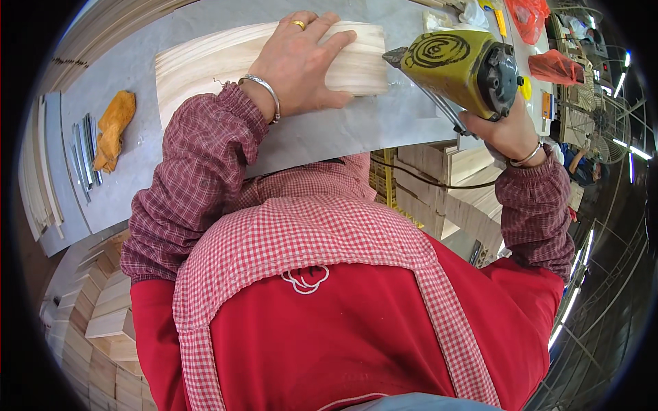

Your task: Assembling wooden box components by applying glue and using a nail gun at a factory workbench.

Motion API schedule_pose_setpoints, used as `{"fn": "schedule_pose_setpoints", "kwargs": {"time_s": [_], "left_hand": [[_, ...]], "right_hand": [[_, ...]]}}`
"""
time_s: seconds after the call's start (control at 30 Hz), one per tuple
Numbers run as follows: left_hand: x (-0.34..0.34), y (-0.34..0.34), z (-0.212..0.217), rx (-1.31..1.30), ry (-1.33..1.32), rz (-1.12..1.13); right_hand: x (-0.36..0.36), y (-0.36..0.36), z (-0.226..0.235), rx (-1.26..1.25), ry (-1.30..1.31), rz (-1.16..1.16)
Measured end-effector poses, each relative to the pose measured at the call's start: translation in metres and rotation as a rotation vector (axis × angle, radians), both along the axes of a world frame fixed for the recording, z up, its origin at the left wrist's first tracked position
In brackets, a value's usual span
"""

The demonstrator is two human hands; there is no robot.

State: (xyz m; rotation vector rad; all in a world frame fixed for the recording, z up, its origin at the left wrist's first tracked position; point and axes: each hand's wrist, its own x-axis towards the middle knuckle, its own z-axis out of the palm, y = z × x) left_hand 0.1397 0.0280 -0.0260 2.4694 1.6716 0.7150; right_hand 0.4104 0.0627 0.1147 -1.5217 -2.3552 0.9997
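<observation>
A pale wooden board (212, 61) lies across the grey worktop. My left hand (301, 65) spans its right part, fingers reaching over the far edge and thumb at the near edge. A ring and a bangle are on this hand. My right hand (507, 130) is wrapped round the handle of a yellow-green air nail gun (449, 65), whose dark pointed nose faces left, close to the board's right end. Most of the handle is hidden by my fingers. A thin metal magazine slants below the gun's body.
On the worktop (288, 147) at left lie an orange-brown glove (115, 127) and thin metal strips (83, 154). Red plastic bags (556, 67) are at the far right. Stacked wooden pieces (473, 185) stand below the table's near edge, where a dark hose (439, 183) runs. More wood (113, 325) is at lower left.
</observation>
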Motion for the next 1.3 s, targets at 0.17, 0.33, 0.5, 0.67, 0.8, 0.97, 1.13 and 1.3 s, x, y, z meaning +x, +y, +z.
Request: {"fn": "schedule_pose_setpoints", "kwargs": {"time_s": [0.17, 0.33, 0.5, 0.67, 0.8, 0.97, 1.13, 1.3], "left_hand": [[0.000, -0.001, 0.001, -0.007, 0.001, 0.005], [0.000, 0.002, 0.002, -0.023, -0.013, -0.038], [-0.007, 0.010, 0.000, -0.012, -0.079, -0.185], [-0.004, 0.009, -0.001, 0.031, -0.098, -0.199], [-0.003, 0.006, 0.001, -0.006, -0.133, -0.173], [-0.004, 0.005, 0.006, -0.050, -0.110, -0.178], [-0.010, 0.004, 0.017, -0.224, -0.077, -0.146], [-0.044, -0.008, 0.019, -0.078, -0.008, -0.269]], "right_hand": [[0.000, 0.002, 0.006, -0.035, -0.110, 0.026], [0.001, -0.020, 0.010, -0.160, 0.020, -0.131], [-0.006, -0.057, 0.017, -0.452, 0.137, -0.411], [-0.006, -0.073, 0.011, -0.482, 0.200, -0.470], [-0.007, -0.076, 0.006, -0.486, 0.204, -0.505], [-0.016, -0.081, 0.011, -0.538, 0.240, -0.592], [-0.024, -0.082, 0.012, -0.521, 0.205, -0.586], [-0.026, -0.080, 0.010, -0.493, 0.156, -0.531]]}}
